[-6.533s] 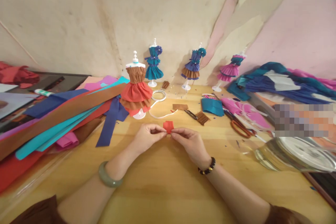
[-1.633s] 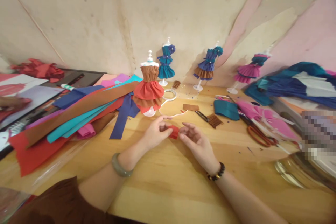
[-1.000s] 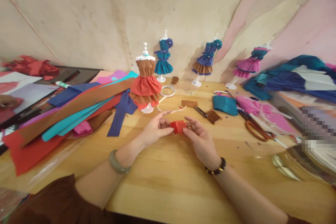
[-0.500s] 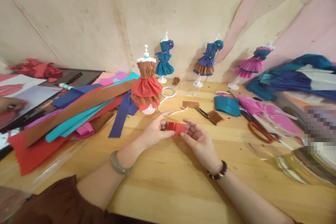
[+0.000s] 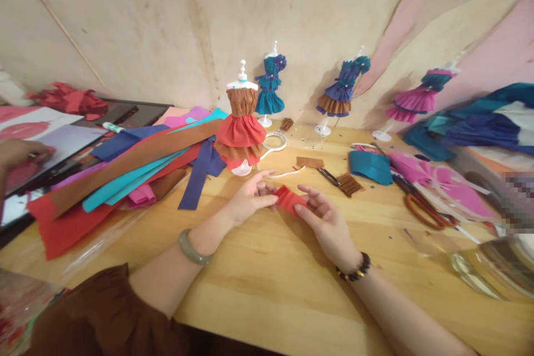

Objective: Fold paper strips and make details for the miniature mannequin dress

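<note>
A small pleated piece of red crepe paper (image 5: 288, 198) is held between both hands just above the wooden table (image 5: 267, 283). My left hand (image 5: 250, 197) pinches its left end with thumb and fingers, the index finger stretched out. My right hand (image 5: 324, 217) grips its right end with thumb and fingertips. Behind the hands stands a small white mannequin (image 5: 242, 122) in a brown and red paper dress.
Long strips of coloured crepe paper (image 5: 133, 169) lie piled at the left. Three more dressed mannequins (image 5: 270, 86) stand by the wall. Orange-handled scissors (image 5: 421, 208), pink paper, a teal piece (image 5: 370, 167) and a glass jar (image 5: 496, 267) sit at the right. Another person's hand (image 5: 19, 153) shows at far left.
The red paper has been drawn out wider between my hands, from a small square to a spread pleated strip. The camera has shifted a little, moving the scene rightward.
</note>
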A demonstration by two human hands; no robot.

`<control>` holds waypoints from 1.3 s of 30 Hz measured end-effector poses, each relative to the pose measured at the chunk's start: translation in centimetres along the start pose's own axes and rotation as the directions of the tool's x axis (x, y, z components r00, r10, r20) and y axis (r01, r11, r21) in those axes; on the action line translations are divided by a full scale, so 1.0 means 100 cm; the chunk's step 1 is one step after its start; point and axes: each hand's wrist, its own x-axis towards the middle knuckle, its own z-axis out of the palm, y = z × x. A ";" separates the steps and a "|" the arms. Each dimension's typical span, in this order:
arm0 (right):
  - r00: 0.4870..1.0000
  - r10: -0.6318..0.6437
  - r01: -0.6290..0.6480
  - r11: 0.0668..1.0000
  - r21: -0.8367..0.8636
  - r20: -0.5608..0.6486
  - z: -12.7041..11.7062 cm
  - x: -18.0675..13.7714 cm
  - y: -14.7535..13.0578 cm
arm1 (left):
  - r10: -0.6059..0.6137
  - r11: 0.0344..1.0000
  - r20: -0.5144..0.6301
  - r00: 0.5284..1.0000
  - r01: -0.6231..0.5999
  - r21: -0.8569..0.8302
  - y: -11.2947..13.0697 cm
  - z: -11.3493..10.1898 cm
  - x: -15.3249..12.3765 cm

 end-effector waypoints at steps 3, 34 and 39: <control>1.000 -0.002 0.002 1.000 0.004 0.013 0.000 0.000 -0.001 | -0.013 1.000 0.015 1.000 0.013 -0.019 0.000 -0.001 0.000; 1.000 0.017 -0.017 1.000 -0.005 -0.006 0.009 -0.002 0.004 | 0.031 0.955 0.055 0.998 -0.045 0.293 -0.005 0.011 -0.004; 1.000 -0.003 0.003 1.000 0.005 -0.018 0.009 -0.001 0.004 | 0.066 0.913 0.078 0.995 -0.092 0.397 -0.007 0.011 -0.006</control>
